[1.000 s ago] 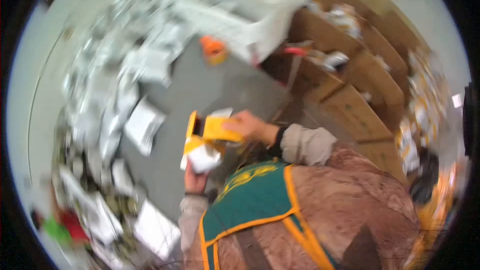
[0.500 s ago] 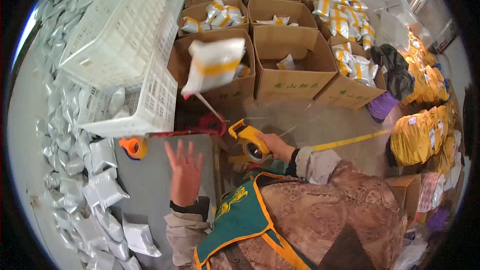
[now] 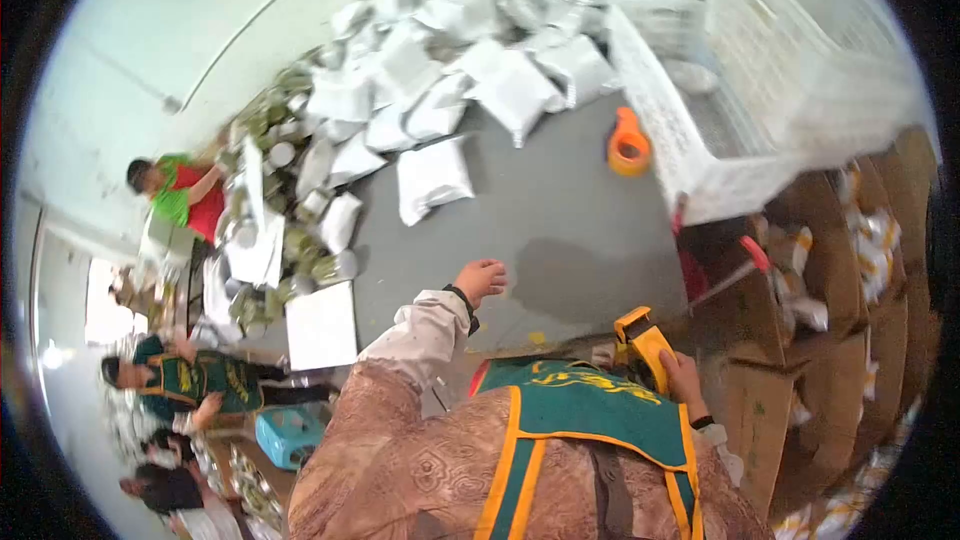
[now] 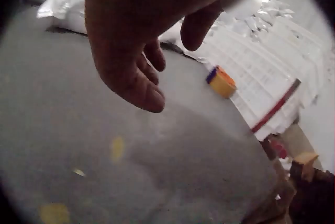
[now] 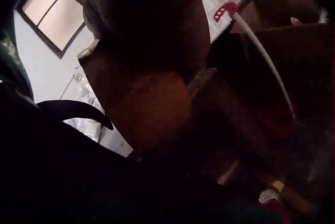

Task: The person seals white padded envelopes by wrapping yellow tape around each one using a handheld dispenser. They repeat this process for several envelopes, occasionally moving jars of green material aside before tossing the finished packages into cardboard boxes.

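My left hand [image 3: 482, 281] hangs over the near part of the grey table [image 3: 570, 210], its fingers loosely bent around nothing. In the left wrist view the same hand [image 4: 131, 46] shows dark above the tabletop, fingertips pointing down. At the table's near edge, by the apron, my right hand [image 3: 684, 380] grips a yellow tape dispenser [image 3: 648, 348]. That dispenser [image 5: 152, 109] is dim in the right wrist view, and most of the hand there is in shadow. Nearest beyond the left hand lies a white plastic parcel [image 3: 433, 180].
More white parcels [image 3: 510, 90] are heaped along the far side. An orange tape roll [image 3: 628, 145] sits by a white plastic crate [image 3: 700, 165]. Cardboard boxes [image 3: 750, 430] with taped parcels stand at right. Several people work at left, one in a green apron [image 3: 200, 380].
Both hands were at a parcel with the dispenser; then a taped parcel was airborne before the boxes, my left hand spread. Now the view has swung left and that hand is over the table.
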`<move>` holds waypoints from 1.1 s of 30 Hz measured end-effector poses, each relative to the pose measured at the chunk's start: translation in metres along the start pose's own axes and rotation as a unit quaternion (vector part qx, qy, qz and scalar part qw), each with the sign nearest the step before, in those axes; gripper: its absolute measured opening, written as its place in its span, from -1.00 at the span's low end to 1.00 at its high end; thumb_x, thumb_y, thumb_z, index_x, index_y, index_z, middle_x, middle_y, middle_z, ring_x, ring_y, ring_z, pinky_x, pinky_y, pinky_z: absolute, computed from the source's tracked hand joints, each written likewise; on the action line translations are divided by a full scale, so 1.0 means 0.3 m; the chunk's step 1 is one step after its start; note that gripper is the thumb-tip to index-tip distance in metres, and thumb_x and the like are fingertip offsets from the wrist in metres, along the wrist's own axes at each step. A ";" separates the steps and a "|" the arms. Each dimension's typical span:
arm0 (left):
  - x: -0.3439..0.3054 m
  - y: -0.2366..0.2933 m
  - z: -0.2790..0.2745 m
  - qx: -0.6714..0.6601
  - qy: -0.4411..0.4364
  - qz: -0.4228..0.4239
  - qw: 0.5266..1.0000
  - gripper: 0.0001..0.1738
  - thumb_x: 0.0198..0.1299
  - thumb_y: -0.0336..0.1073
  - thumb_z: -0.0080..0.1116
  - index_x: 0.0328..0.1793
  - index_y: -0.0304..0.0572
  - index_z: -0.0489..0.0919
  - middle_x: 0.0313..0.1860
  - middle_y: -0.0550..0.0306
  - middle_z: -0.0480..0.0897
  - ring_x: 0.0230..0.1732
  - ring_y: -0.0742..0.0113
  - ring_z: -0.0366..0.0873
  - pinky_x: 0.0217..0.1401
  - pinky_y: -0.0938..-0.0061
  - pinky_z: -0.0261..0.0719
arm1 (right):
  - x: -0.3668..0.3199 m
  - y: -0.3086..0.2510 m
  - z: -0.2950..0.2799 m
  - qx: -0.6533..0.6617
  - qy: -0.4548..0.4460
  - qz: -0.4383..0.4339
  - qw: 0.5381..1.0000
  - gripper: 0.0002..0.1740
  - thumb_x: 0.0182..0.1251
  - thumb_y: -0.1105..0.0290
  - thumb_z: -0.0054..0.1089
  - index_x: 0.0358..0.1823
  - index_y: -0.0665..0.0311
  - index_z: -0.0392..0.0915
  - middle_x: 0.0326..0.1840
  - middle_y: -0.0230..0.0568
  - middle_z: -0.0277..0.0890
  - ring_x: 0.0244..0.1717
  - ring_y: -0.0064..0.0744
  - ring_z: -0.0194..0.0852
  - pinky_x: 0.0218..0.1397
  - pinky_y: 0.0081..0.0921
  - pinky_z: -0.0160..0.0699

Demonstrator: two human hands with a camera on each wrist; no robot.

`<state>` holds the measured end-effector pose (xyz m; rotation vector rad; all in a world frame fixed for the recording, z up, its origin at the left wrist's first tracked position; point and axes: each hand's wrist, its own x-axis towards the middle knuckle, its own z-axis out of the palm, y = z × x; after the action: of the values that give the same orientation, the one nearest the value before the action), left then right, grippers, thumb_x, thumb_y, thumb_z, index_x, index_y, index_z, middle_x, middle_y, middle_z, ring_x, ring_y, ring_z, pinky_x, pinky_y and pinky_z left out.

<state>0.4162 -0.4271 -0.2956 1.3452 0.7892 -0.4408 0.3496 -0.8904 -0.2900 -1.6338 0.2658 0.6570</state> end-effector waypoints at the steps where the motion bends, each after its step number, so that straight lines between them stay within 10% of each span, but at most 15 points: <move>1: 0.019 0.009 -0.070 -0.015 0.043 0.010 0.999 -0.55 0.21 -0.21 0.17 0.16 -0.26 0.41 -0.04 0.04 0.54 -0.11 0.19 0.56 -0.11 0.37 0.59 | 0.054 -0.004 0.023 0.013 -0.010 0.006 1.000 -0.62 0.33 0.15 0.15 -0.25 0.42 0.59 -0.42 -0.42 0.52 -0.46 -0.66 0.40 -0.41 -0.62 0.36; 12: 0.239 0.177 -0.631 -0.178 0.240 0.073 0.952 -0.20 0.23 -0.34 0.11 0.52 -0.06 -0.04 0.33 -0.15 0.24 0.09 -0.08 0.43 0.01 0.11 0.54 | 0.215 -0.225 0.433 0.045 -0.040 -0.023 0.998 -0.60 0.34 0.14 0.13 -0.24 0.43 0.57 -0.42 -0.35 0.54 -0.48 -0.61 0.43 -0.44 -0.61 0.37; 16: 0.435 0.170 -0.730 -0.058 0.335 0.158 0.927 -0.12 0.01 -0.40 0.22 0.48 -0.11 0.07 -0.04 -0.21 0.53 -0.40 0.13 0.58 -0.53 0.32 0.57 | 0.189 -0.266 0.523 0.031 -0.017 -0.021 0.999 -0.64 0.35 0.17 0.13 -0.28 0.41 0.57 -0.45 -0.35 0.52 -0.52 -0.59 0.41 -0.47 -0.60 0.36; 22: 0.589 0.155 -0.830 0.030 0.153 0.081 0.984 -0.35 -0.01 -0.37 0.27 0.23 -0.43 0.32 -0.35 -0.08 0.57 -0.61 0.25 0.50 -0.65 0.37 0.48 | 0.205 -0.339 0.569 -0.005 0.000 -0.046 0.999 -0.58 0.37 0.10 0.09 -0.28 0.40 0.58 -0.43 -0.37 0.53 -0.48 -0.61 0.41 -0.44 -0.60 0.36; 28: 0.137 -0.039 -0.367 -0.115 0.122 0.096 0.981 -0.57 0.10 -0.31 0.29 0.00 -0.43 0.44 -0.44 0.03 0.57 -0.63 0.30 0.50 -0.67 0.43 0.45 | 0.270 -0.494 0.635 -0.077 -0.058 -0.086 0.992 -0.61 0.37 0.14 0.07 -0.31 0.40 0.57 -0.47 -0.46 0.43 -0.49 -0.67 0.27 -0.45 -0.61 0.27; 33: -0.048 -0.298 -0.220 0.008 -0.134 0.024 0.991 -0.69 0.15 -0.18 0.26 -0.24 -0.35 0.57 -0.51 0.14 0.58 -0.58 0.40 0.46 -0.57 0.48 0.40 | 0.351 -0.478 0.656 -0.117 -0.157 -0.104 0.975 -0.62 0.31 0.17 0.16 -0.25 0.46 0.55 -0.44 -0.47 0.43 -0.44 -0.67 0.27 -0.40 -0.61 0.29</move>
<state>0.3280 -0.3832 -0.3487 1.2852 0.5305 -0.5777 0.4585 -0.6540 -0.2379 -1.7218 -0.2188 0.7952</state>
